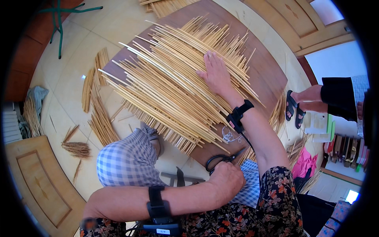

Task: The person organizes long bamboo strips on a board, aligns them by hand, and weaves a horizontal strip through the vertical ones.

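A mat of crossed pale-yellow plant stalks (166, 87) lies over a brown board (272, 75). My right hand (216, 73) rests flat on the upper stalks, fingers stretched out and thumb apart. Black-handled scissors (216, 158) are at the board's near edge, their blades pointing right. Closed against their handles is my left hand (227, 181), which hides part of the grip. Between the scissors and the stalks, a loose tangle of white string (231, 136) sits on the board.
Loose bundles of stalks (102, 122) lie on the tiled floor at left. Another person's sandalled feet (295, 106) stand at right. Pink cloth (304, 162) is at lower right. A green-legged stand (59, 19) is at upper left, and a wooden door (43, 183) at lower left.
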